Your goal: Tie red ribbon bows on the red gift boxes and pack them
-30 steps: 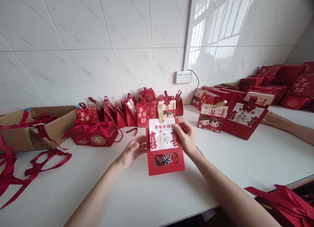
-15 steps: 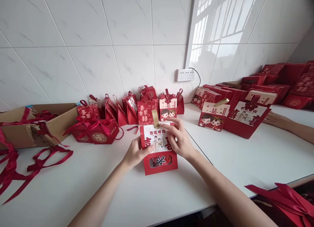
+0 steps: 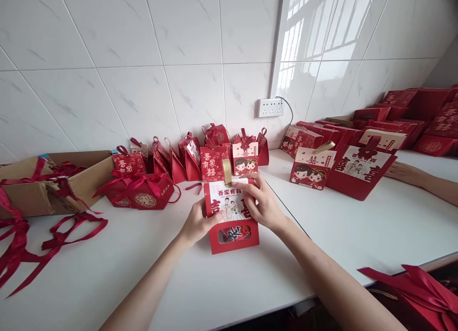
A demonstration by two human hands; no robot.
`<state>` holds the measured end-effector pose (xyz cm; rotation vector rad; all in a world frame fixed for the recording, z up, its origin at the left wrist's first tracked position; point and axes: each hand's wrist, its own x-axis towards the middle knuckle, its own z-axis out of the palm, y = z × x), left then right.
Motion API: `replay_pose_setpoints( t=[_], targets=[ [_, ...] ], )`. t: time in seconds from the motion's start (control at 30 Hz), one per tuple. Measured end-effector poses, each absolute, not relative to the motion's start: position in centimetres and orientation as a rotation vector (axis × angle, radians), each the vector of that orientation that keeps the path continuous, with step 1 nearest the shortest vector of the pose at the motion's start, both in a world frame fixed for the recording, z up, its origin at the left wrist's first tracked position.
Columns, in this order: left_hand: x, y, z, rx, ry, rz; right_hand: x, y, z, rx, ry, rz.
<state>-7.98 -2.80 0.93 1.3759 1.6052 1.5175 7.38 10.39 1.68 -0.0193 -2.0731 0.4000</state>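
Observation:
A red gift box [image 3: 234,236] with a white printed flap and a small oval window stands in front of me on the white table. My left hand [image 3: 200,221] grips its left side, thumb pressed on the printed front. My right hand [image 3: 263,202] is at its upper right, with bent fingers touching the top edge near the gold ribbon loop [image 3: 227,172]. Whether the right fingers pinch anything is hard to see. Behind it stand a red patterned gift box [image 3: 213,164] and a gift box with a cartoon couple [image 3: 245,158].
Left stands an open cardboard box [image 3: 82,178] holding red ribbons; loose ribbon [image 3: 75,231] lies in front. More gift boxes line the wall. Right are a cartoon gift box [image 3: 312,168], a larger red bag [image 3: 358,178], piled red boxes [image 3: 422,111] and another person's hand [image 3: 400,171].
Almost nothing differs. Both hands stay on the gift box, and the right fingers have shifted very slightly along its top edge. The view has tilted a little.

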Motion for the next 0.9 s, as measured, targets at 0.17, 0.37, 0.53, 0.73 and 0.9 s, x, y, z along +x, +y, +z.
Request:
replay_pose_setpoints(
  t=[0.17, 0.37, 0.53, 0.73, 0.9],
  targets=[
    [-7.9, -2.8, 1.0, 1.337, 1.610, 1.539, 7.3, 10.4, 1.6, -0.009, -2.067, 0.396],
    [-7.9, -2.6, 1.0, 1.332, 1.552, 1.538, 6.9, 10.5, 0.7, -0.128, -1.967, 0.658],
    [-8.3, -2.4, 0.7, 1.305, 1.605, 1.576, 6.6, 11.0, 0.1, -0.251, -1.909, 0.874],
    [-8.6, -2.3, 0.6, 1.228, 1.684, 1.654, 6.2, 11.2, -0.5, -0.272, -1.977, 0.922],
    [-9.4, -2.2, 0.5, 1.183, 1.669, 1.723, 6.1, 10.7, -0.7, -0.256, -2.053, 1.003]
  ],
)
